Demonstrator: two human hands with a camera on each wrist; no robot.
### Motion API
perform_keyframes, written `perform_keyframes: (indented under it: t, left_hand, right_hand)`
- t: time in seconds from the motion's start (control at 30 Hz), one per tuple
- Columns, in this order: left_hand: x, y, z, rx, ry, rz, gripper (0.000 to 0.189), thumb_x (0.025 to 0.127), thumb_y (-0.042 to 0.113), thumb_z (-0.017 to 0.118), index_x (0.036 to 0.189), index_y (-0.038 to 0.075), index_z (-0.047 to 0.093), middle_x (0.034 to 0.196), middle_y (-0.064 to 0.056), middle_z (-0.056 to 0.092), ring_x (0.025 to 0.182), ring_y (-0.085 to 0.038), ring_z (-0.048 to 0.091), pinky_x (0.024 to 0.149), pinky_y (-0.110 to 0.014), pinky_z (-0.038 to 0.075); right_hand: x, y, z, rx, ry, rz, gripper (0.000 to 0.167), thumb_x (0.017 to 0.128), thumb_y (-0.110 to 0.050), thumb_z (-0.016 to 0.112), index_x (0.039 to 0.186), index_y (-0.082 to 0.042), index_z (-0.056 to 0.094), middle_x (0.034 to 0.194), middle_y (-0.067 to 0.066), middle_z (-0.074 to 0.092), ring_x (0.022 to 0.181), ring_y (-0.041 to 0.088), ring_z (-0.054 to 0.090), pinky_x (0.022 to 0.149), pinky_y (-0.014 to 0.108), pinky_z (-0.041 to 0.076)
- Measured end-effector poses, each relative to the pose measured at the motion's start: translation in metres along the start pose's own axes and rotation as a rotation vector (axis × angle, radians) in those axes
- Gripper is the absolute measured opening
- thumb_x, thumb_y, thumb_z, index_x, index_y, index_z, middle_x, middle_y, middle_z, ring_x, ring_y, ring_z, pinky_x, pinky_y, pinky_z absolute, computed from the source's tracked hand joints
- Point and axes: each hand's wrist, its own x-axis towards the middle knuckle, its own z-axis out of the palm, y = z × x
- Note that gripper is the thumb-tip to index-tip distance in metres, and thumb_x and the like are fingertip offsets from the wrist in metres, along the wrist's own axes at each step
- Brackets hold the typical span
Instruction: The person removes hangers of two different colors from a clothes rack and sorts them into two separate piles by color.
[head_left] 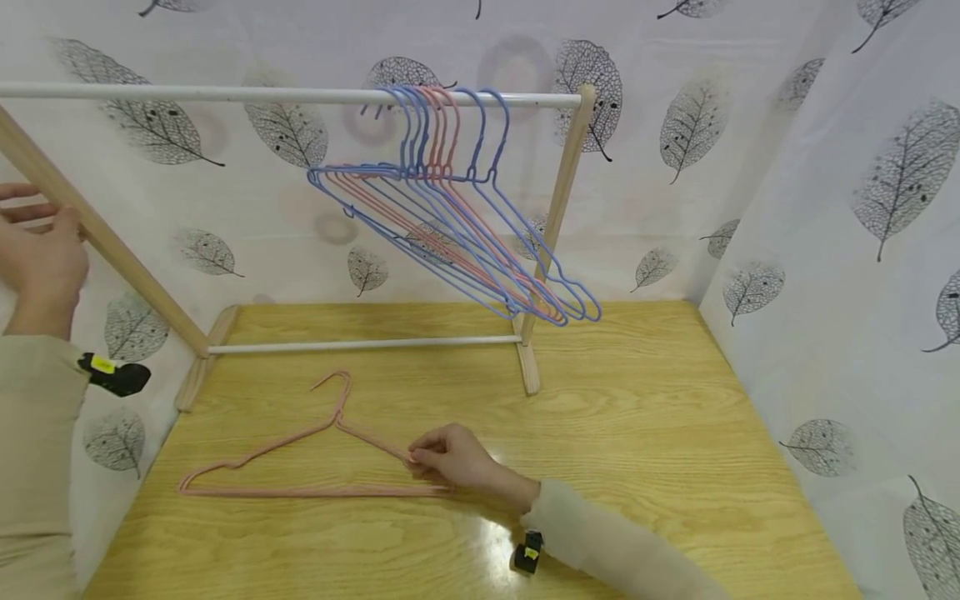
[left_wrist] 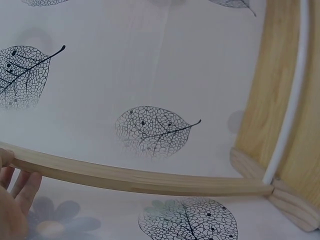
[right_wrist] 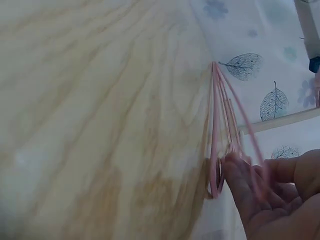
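My right hand (head_left: 453, 457) pinches the right shoulder of a pink clothes hanger (head_left: 300, 492) that lies on the wooden table, its hook pointing away from me. Several pink strands run close together in the right wrist view, so more than one hanger (right_wrist: 215, 110) seems stacked there; one strand arches up to the fingers of the right hand (right_wrist: 280, 195). At the far left, my left hand (head_left: 41, 250) grips the slanting wooden post (head_left: 127, 250) of a clothes rack. The thumb and fingers (left_wrist: 30, 187) of that hand lie around the post in the left wrist view.
Several blue and pink hangers (head_left: 450, 242) hang from the right part of the rack's white top rail (head_left: 225, 93). A lower white bar (head_left: 367, 344) joins the rack's wooden feet (head_left: 528, 367). Leaf-patterned curtains (head_left: 660, 167) border the table (head_left: 637, 467) at the back and sides.
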Motion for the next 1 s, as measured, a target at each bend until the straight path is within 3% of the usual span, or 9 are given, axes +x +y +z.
perform_keyframes:
  t: [0.13, 0.27, 0.4, 0.53, 0.63, 0.73, 0.87, 1.0]
  left_hand:
    - [-0.002, 0.002, -0.001, 0.005, -0.013, -0.007, 0.043, 0.109, 0.029, 0.05, 0.148, 0.046, 0.043, 0.101, 0.033, 0.034, 0.085, 0.017, 0.037, 0.071, 0.007, 0.033]
    - [0.0, 0.001, -0.002, 0.014, -0.012, -0.013, 0.042, 0.109, 0.03, 0.05, 0.148, 0.046, 0.043, 0.1, 0.034, 0.034, 0.085, 0.017, 0.037, 0.071, 0.007, 0.033]
    - [0.004, -0.004, -0.002, 0.001, -0.003, 0.009, 0.042, 0.109, 0.029, 0.051, 0.147, 0.045, 0.045, 0.1, 0.033, 0.035, 0.084, 0.017, 0.038, 0.073, 0.007, 0.035]
    - [0.006, -0.007, -0.001, -0.018, -0.002, 0.025, 0.042, 0.108, 0.027, 0.052, 0.146, 0.044, 0.045, 0.1, 0.032, 0.036, 0.084, 0.017, 0.04, 0.073, 0.008, 0.036]
    - [0.006, -0.007, -0.001, -0.021, -0.004, 0.023, 0.042, 0.108, 0.027, 0.052, 0.147, 0.045, 0.045, 0.1, 0.032, 0.036, 0.084, 0.017, 0.04, 0.074, 0.009, 0.036]
    - [0.003, -0.007, 0.0, -0.002, 0.002, 0.03, 0.042, 0.109, 0.029, 0.051, 0.147, 0.044, 0.045, 0.1, 0.033, 0.035, 0.084, 0.018, 0.04, 0.085, 0.004, 0.044]
    - [0.001, -0.004, 0.0, 0.004, -0.003, 0.037, 0.042, 0.109, 0.028, 0.051, 0.148, 0.044, 0.044, 0.102, 0.033, 0.035, 0.085, 0.019, 0.039, 0.09, 0.003, 0.044]
    - [0.001, -0.002, -0.001, -0.021, -0.011, 0.034, 0.042, 0.109, 0.026, 0.052, 0.147, 0.043, 0.045, 0.102, 0.032, 0.036, 0.085, 0.017, 0.04, 0.077, 0.009, 0.038]
  right_hand:
    - [-0.001, -0.001, -0.008, -0.185, 0.082, -0.08, 0.025, 0.103, -0.016, 0.068, 0.117, 0.002, 0.077, 0.108, 0.016, 0.08, 0.096, 0.026, 0.079, 0.077, 0.018, 0.062]
    - [-0.004, -0.007, -0.019, -0.121, 0.081, -0.1, 0.027, 0.104, -0.015, 0.066, 0.12, 0.006, 0.074, 0.112, 0.021, 0.079, 0.098, 0.032, 0.078, 0.081, 0.021, 0.064]
    - [-0.009, -0.022, -0.03, -0.01, 0.073, -0.124, 0.03, 0.105, -0.01, 0.063, 0.126, 0.011, 0.068, 0.116, 0.028, 0.075, 0.102, 0.041, 0.077, 0.087, 0.037, 0.068]
    - [-0.014, -0.039, -0.04, 0.008, 0.084, -0.188, 0.03, 0.106, -0.009, 0.06, 0.128, 0.011, 0.067, 0.118, 0.031, 0.074, 0.105, 0.044, 0.076, 0.091, 0.048, 0.066]
    - [-0.019, -0.053, -0.048, -0.005, 0.091, -0.226, 0.029, 0.107, -0.009, 0.06, 0.128, 0.01, 0.067, 0.119, 0.031, 0.073, 0.106, 0.046, 0.076, 0.092, 0.048, 0.066]
    - [-0.024, -0.067, -0.057, -0.01, 0.105, -0.264, 0.029, 0.106, -0.007, 0.06, 0.129, 0.01, 0.067, 0.121, 0.032, 0.073, 0.107, 0.047, 0.075, 0.092, 0.046, 0.066]
    - [-0.033, -0.088, -0.07, -0.006, 0.147, -0.331, 0.029, 0.105, -0.005, 0.06, 0.129, 0.01, 0.067, 0.121, 0.032, 0.073, 0.105, 0.038, 0.078, 0.092, 0.043, 0.066]
    - [-0.041, -0.109, -0.083, 0.022, 0.196, -0.401, 0.027, 0.104, -0.004, 0.062, 0.127, 0.01, 0.068, 0.121, 0.032, 0.072, 0.102, 0.018, 0.079, 0.093, 0.043, 0.066]
